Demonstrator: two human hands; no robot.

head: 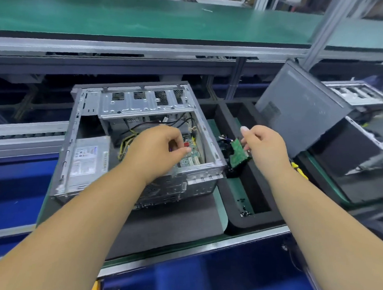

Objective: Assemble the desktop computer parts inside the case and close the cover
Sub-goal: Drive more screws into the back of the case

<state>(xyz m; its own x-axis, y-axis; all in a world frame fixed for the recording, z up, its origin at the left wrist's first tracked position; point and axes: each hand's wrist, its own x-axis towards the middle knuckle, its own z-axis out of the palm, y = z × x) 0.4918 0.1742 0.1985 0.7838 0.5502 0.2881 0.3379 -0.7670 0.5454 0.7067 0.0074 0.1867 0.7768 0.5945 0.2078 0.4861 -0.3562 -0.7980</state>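
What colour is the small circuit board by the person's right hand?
Green, seen in the head view: the circuit board stands in the black foam tray beside the open case.
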